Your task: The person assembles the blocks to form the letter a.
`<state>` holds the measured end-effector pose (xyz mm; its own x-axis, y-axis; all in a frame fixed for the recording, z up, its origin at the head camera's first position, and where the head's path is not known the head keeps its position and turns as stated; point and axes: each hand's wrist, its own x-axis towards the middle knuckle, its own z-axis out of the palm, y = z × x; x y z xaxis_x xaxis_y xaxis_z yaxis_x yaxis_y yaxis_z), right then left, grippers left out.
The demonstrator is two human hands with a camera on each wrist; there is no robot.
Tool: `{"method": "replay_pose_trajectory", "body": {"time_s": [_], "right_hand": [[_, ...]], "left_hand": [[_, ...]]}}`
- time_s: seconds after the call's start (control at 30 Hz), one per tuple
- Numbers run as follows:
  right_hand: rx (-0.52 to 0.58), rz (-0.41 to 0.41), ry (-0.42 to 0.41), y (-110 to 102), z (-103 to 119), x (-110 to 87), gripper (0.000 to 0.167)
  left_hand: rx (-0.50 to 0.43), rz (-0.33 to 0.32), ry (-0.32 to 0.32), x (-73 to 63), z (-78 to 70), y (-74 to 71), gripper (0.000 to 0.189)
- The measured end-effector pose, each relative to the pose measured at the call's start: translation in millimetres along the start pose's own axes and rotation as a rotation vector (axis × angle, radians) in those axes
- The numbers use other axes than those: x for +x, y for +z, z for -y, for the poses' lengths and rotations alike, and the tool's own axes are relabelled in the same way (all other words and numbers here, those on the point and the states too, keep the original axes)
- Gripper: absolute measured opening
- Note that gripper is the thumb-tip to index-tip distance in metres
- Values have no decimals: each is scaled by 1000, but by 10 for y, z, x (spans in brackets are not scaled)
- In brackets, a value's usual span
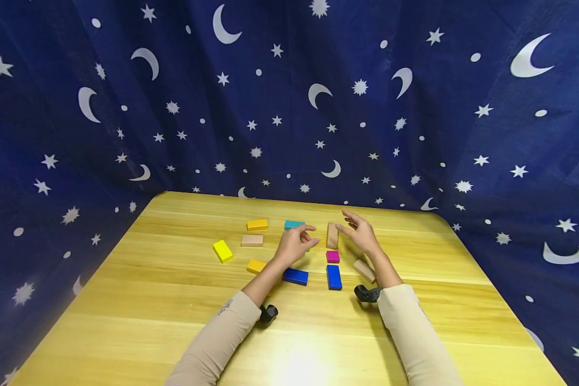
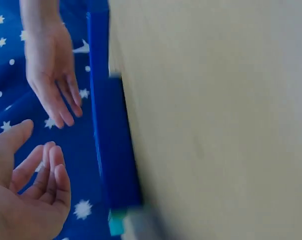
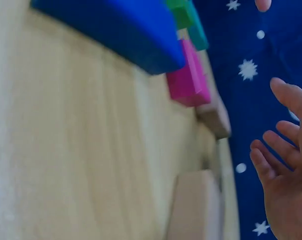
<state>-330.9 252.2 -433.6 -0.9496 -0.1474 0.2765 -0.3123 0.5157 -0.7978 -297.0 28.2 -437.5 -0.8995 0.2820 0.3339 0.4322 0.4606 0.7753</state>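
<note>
A person's left hand (image 1: 293, 247) is hovering above the light wooden table (image 1: 101, 321), its fingers loosely bending and its thumb standing apart from them; it is holding nothing; the right hand (image 1: 362, 234) is hanging opposite, fingers slightly curving, thumb spread away, likewise gripping nothing; the two hands are facing each other with a gap between them.

In the head view, the left hand is partly covering a cyan rectangular block (image 1: 294, 224) and a green block (image 1: 307, 250), of which only a sliver is showing; near the right hand's fingertips a long plain-wood block (image 1: 332, 236) is lying flat; a short magenta block (image 1: 333, 257) is sitting just nearer the person, and a blue rectangular block (image 1: 334, 277) is lying nearer still; a second blue block (image 1: 296, 276) is resting beside the left forearm, which is partly hiding an orange block (image 1: 256, 266).

A slanting plain-wood block (image 1: 364, 271) is lying by the right forearm; farther left, a yellow-orange block (image 1: 257, 224), a pale wooden block (image 1: 252, 240) and a bright yellow block (image 1: 223, 251) are lying apart; a dark blue curtain (image 1: 289, 134) with white moons and stars is hanging behind.
</note>
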Motion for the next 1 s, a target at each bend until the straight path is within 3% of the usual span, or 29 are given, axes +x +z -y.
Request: {"method": "replay_pose_trajectory", "body": {"time_s": [0.17,0.43,0.67,0.9,1.0], "right_hand": [[63,97,75,40,-146,-6,64],[88,186,129,97,-293,-45,73],[64,226,120,105,-334,-31,79],[19,250,71,114,-342,-25,70],[18,275,69,116,-236,-50,67]], "left_hand": [[-4,70,-22,38,31,198,33],[43,183,-102,68,27,371,35],[116,208,-105,85,62,458,32],[181,211,-93,94,76,514,29],[208,226,-87,86,84,494,28]]}}
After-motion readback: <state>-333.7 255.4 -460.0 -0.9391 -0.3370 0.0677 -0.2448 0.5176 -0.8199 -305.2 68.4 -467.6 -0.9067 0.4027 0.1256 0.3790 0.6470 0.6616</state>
